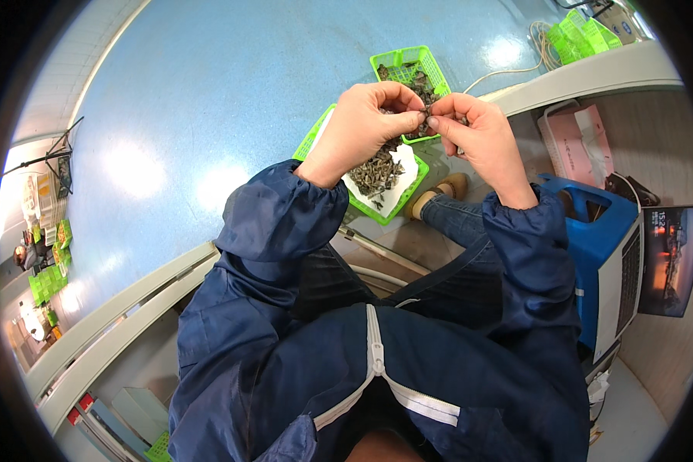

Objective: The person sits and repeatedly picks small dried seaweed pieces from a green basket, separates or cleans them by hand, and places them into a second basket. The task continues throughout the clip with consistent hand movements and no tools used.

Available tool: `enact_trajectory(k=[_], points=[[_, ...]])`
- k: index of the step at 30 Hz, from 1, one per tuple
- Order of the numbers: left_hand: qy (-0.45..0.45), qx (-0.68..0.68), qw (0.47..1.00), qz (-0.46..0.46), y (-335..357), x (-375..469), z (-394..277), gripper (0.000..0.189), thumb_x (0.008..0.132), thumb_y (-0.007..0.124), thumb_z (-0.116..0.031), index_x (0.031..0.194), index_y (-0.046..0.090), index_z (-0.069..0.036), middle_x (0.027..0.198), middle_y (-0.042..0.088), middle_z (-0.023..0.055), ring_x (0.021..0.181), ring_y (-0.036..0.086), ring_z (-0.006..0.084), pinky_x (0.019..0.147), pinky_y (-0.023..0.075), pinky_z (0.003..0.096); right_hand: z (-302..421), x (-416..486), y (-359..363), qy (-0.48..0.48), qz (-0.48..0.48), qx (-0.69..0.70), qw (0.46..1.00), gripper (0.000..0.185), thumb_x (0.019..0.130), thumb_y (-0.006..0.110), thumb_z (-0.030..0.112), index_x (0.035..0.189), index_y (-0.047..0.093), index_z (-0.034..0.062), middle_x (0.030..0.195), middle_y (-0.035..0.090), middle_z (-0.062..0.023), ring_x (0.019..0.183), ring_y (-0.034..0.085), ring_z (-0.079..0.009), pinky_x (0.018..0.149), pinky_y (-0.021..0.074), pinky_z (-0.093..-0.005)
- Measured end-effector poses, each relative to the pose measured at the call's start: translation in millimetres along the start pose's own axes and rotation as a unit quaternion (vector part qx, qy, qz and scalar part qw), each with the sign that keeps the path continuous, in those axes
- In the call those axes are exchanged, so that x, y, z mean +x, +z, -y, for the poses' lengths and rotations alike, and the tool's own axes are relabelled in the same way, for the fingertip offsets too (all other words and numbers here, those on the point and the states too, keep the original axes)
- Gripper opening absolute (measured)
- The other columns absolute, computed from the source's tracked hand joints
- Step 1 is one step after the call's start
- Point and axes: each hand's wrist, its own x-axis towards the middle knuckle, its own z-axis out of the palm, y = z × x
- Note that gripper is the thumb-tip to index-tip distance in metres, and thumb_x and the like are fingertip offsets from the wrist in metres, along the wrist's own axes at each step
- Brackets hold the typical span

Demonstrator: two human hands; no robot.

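My left hand point(365, 122) and my right hand point(478, 131) meet fingertip to fingertip above two green plastic baskets. Both pinch a small dark dried piece point(427, 111), mostly covered by the fingers. More grey-brown bits point(461, 150) show under the curled fingers of my right hand. Below my left hand, the nearer basket point(388, 217) has a white liner point(405, 157) with a heap of small dried dark pieces point(375, 176) on it. Larger dark dried clumps point(420, 84) lie in the farther basket point(439, 76), partly hidden by my hands.
A laptop point(621, 283) with its screen lit rests by a blue plastic stool point(598, 231) at my right. Behind it stands a pink container point(577, 144). Green baskets point(583, 37) and a cable point(508, 71) lie at the far right. A person point(28, 254) is far left.
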Motion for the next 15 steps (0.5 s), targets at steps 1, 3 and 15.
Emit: enact_trajectory(k=[1,3,15], points=[[0.005,0.007,1.0,-0.003,3,0,1,0.013,0.078,0.063,-0.009,0.088,0.061,0.0,0.076,0.06,0.0,0.07,0.054,0.0041,0.061,0.043,0.0176,0,-1,-2,-0.001,0.005,-0.015,1.0,0.007,0.081,0.059,0.006,0.084,0.06,-0.0012,0.065,0.056,0.0003,0.052,0.049,-0.0037,0.044,0.0365,-0.0184],[0.022,0.041,0.999,-0.016,8,1,3,0.013,0.078,0.062,-0.008,0.087,0.061,0.0,0.076,0.059,-0.0004,0.069,0.052,0.0034,0.061,0.0421,0.0172,-1,-1,1,-0.021,-0.017,-0.059,0.998,0.007,0.08,0.058,0.005,0.083,0.06,-0.0018,0.063,0.056,0.0002,0.051,0.049,-0.0039,0.044,0.0366,-0.0186],[-0.081,-0.134,0.982,0.11,-23,1,-12,0.011,0.081,0.06,-0.01,0.087,0.058,-0.002,0.076,0.058,0.0012,0.069,0.057,0.0071,0.068,0.0472,0.0197,-9,7,-12,0.074,0.074,0.274,0.956,0.009,0.083,0.048,0.006,0.088,0.055,0.0015,0.076,0.059,-0.0068,0.052,0.048,-0.0052,0.041,0.0313,-0.0164]])
